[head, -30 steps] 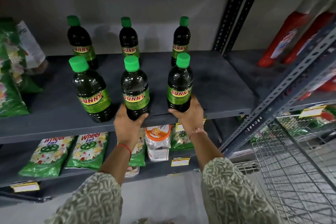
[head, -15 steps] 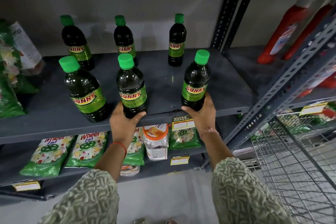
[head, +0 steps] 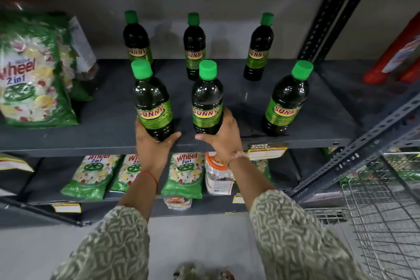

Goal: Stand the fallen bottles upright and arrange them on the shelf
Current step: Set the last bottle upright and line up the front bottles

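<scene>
Six dark bottles with green caps and "SUNNY" labels stand upright on the grey shelf (head: 91, 136) in two rows of three. My left hand (head: 152, 150) grips the base of the front-left bottle (head: 152, 102). My right hand (head: 223, 138) wraps the base of the front-middle bottle (head: 207, 100). The front-right bottle (head: 286, 102) stands free near the shelf's front edge. Behind them stand the back-left bottle (head: 136, 38), back-middle bottle (head: 194, 45) and back-right bottle (head: 259, 48), close to the wall.
A large green Wheel detergent bag (head: 34, 75) leans at the shelf's left end. Smaller Wheel packets (head: 181, 173) and a jar (head: 218, 175) fill the lower shelf. Red bottles (head: 395, 52) sit past the slotted upright (head: 336, 11). A wire basket (head: 386, 211) is at lower right.
My right hand let go of the front-right bottle and moved left onto the front-middle one. My left hand shifted from the front-middle bottle to the front-left one.
</scene>
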Tool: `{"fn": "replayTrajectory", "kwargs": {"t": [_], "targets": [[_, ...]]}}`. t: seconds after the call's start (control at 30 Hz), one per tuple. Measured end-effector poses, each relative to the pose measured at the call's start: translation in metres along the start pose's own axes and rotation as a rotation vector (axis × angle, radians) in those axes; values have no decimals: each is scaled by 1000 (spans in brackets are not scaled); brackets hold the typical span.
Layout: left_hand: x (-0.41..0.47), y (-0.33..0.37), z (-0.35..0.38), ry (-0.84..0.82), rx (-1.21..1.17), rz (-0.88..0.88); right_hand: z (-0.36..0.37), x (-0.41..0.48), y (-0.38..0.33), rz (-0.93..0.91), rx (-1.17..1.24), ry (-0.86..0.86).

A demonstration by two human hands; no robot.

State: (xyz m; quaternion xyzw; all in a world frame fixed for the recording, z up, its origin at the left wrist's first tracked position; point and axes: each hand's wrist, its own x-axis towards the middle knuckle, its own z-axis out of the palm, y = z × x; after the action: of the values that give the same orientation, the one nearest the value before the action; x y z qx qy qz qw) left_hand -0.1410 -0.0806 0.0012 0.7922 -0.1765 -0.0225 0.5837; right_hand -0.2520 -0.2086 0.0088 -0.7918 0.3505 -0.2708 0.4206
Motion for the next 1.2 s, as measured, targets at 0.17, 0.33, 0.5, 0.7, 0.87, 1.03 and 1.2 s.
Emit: {"fn": "replayTrajectory", "kwargs": {"t": [0.17, 0.33, 0.5, 0.7, 0.87, 1.03, 1.2], "targets": [[3, -1, -9, 20, 30, 4, 8, -1, 3, 6, -19, 92], [15, -10, -33, 72, 43, 15, 11, -5, 1, 14, -3, 145], [28, -20, -48, 88, 62, 15, 15, -10, -5, 28, 30, 153], [35, -26, -59, 79, 94, 31, 18, -13, -8, 26, 3, 155], [40, -37, -69, -23, 145, 43, 19, -13, -7, 29, -24, 158], [44, -40, -75, -47, 190, 42, 20, -13, -7, 29, -35, 157], [44, -41, -75, -50, 169, 36, 21, -13, -5, 25, -37, 154]]}}
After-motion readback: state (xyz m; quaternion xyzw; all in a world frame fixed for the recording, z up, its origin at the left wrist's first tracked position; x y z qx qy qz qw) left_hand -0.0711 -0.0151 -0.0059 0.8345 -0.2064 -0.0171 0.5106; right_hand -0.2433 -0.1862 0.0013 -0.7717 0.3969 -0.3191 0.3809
